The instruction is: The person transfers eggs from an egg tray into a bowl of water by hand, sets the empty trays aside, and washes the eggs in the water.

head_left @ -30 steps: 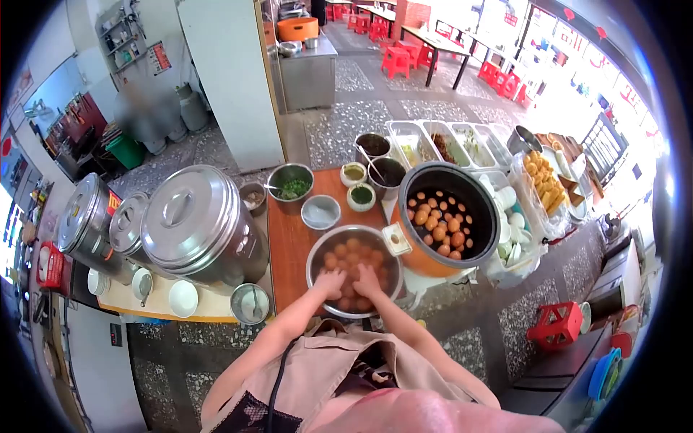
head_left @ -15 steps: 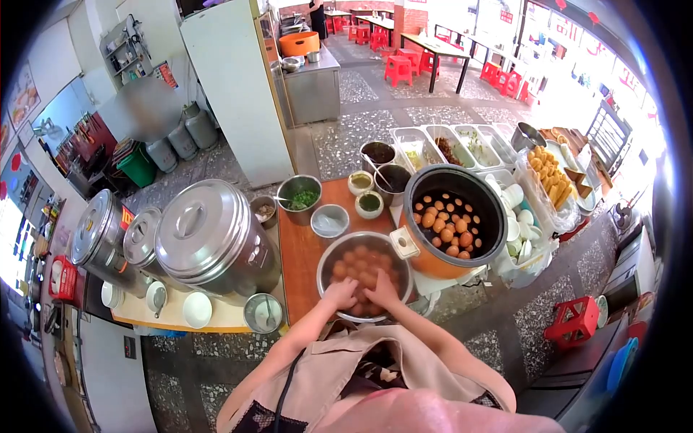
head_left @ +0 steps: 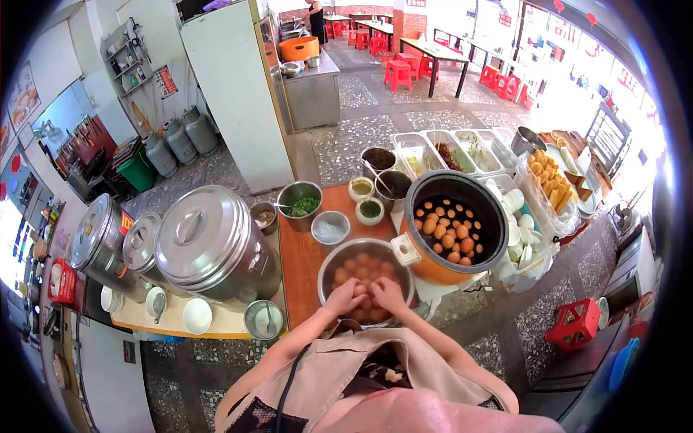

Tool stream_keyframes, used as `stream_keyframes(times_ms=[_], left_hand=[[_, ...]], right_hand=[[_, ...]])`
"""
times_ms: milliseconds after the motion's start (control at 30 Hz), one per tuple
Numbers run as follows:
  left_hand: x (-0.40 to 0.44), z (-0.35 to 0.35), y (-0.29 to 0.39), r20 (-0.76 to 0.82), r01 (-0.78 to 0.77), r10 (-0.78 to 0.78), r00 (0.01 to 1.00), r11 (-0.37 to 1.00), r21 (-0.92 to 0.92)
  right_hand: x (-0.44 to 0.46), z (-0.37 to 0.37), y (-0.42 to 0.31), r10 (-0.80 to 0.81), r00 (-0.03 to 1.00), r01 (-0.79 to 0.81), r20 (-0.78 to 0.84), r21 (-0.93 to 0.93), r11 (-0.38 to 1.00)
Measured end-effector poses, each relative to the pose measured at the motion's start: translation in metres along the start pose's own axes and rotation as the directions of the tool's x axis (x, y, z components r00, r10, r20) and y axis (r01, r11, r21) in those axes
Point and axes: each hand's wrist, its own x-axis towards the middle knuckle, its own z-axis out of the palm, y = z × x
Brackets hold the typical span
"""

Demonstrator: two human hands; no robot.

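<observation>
A steel bowl (head_left: pixel 326 268) of brown eggs (head_left: pixel 359 265) in liquid stands on the wooden board before me. Over its near half, my left hand (head_left: pixel 347 298) is closed on one egg (head_left: pixel 359 290). My right hand (head_left: pixel 388 294) meets it from the other side, fingers bent in and pressed against the same egg; its fingertips are partly hidden. Right of the bowl is an orange pot (head_left: pixel 426 254) with a black inside, where more brown eggs (head_left: pixel 449 232) sit in dark liquid.
Lidded steel pots (head_left: pixel 206 234) and white bowls (head_left: pixel 197 315) stand to the left. Behind the steel bowl are a bowl of chopped greens (head_left: pixel 300 202), an empty-looking small bowl (head_left: pixel 330 226) and sauce jars (head_left: pixel 370 209). Fried dough sticks (head_left: pixel 550 180) lie at right. Another person (head_left: pixel 316 20) stands far back.
My hands have risen out of the liquid and come together, with an egg now showing between them. The view has shifted slightly.
</observation>
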Motion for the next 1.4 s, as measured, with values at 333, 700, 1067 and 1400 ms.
stream_keyframes(times_ms=[333, 700, 1067, 1400], left_hand=[[0.016, -0.008, 0.052, -0.215, -0.071, 0.119, 0.969, 0.973, 0.219], [0.025, 0.023, 0.001, 0.086, 0.487, -0.513, 0.854, 0.730, -0.480], [0.011, -0.018, 0.039, 0.065, -0.138, 0.122, 0.990, 0.917, 0.375], [0.009, 0.002, 0.006, -0.128, 0.292, -0.277, 0.952, 0.949, 0.116]], right_hand=[[0.016, -0.005, -0.054, 0.621, 0.690, -0.724, 0.372, 0.350, 0.595], [0.010, -0.012, -0.073, -0.349, 0.932, 0.352, 0.093, -0.451, 0.820], [0.021, 0.010, -0.034, 0.339, 0.024, -0.998, 0.941, 0.005, 0.059], [-0.001, 0.010, -0.029, -0.014, 0.995, 0.060, 0.097, -0.486, 0.872]])
